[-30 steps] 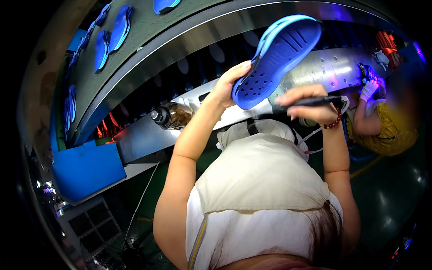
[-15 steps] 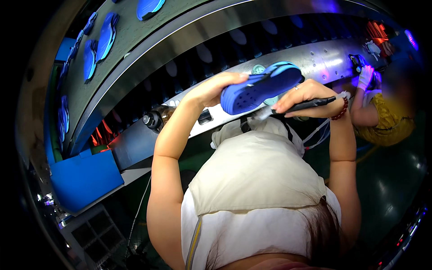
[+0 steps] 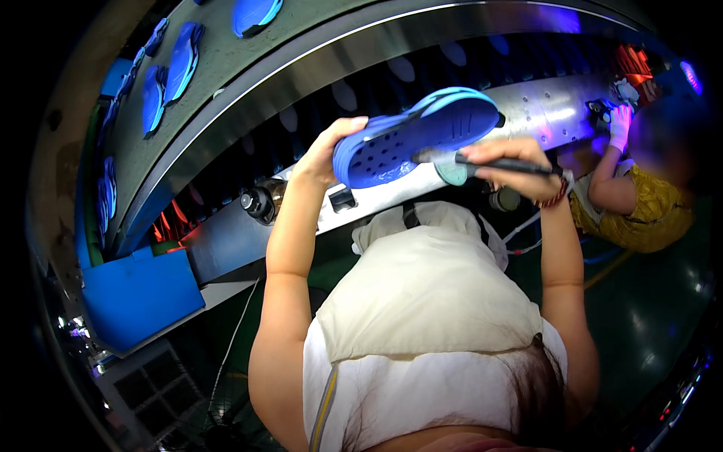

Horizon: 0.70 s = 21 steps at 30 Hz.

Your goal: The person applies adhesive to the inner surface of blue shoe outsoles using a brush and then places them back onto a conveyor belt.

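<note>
My left hand (image 3: 329, 149) grips a blue clog (image 3: 452, 124) by its holed end, holding it tilted above the metal bench. Light blue edging runs along the clog's far rim. In my right hand (image 3: 520, 160) is a brush (image 3: 508, 163) with a dark handle, its bristles at the clog's near edge beside the holes. Whether the bristles press on the surface I cannot tell. A round mint-green dish (image 3: 452, 174) shows below the brush, partly covered by it.
Behind the metal bench (image 3: 546, 113), a conveyor belt (image 3: 218, 45) carries several blue shoe parts (image 3: 183, 62). A dark-capped bottle (image 3: 257, 203) stands left, above a blue panel (image 3: 143, 305). At right sits a co-worker in yellow (image 3: 648, 203), with a white-gloved hand (image 3: 620, 126).
The clog has shifted a little left and turned, so its holed inside shows more. The brush has risen from below the clog to its near edge.
</note>
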Each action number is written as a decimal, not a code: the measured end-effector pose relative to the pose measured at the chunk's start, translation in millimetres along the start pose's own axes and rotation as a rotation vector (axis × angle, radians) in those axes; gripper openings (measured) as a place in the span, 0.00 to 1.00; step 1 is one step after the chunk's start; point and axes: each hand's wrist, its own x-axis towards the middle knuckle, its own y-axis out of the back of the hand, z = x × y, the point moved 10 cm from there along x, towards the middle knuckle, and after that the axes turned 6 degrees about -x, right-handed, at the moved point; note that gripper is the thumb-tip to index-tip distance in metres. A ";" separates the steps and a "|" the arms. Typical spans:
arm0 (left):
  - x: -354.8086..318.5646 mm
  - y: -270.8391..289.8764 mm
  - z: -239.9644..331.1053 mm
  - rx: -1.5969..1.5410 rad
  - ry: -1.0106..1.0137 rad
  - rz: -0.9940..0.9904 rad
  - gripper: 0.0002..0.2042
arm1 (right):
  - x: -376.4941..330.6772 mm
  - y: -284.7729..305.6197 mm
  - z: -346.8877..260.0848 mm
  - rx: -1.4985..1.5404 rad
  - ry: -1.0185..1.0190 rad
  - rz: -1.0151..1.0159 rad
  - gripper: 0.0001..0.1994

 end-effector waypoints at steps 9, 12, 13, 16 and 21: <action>36.4 -41.1 -18.4 -0.406 -0.231 -0.228 0.43 | 6.8 1.2 -6.5 0.024 -0.098 0.218 0.09; 47.1 -44.6 -37.4 -0.480 -0.182 -0.201 0.45 | 17.6 10.6 10.8 0.022 -0.159 0.325 0.08; 48.1 -41.6 -37.5 -0.451 -0.202 -0.159 0.45 | 19.5 11.6 11.3 0.009 -0.156 0.371 0.08; 50.2 -28.8 -21.7 -0.321 -0.325 -0.025 0.44 | 26.2 -15.4 -30.8 -0.237 0.180 0.282 0.07; 35.7 -11.0 -5.0 -0.413 -0.373 0.059 0.45 | 6.0 -55.7 -67.1 -0.349 0.352 -0.018 0.06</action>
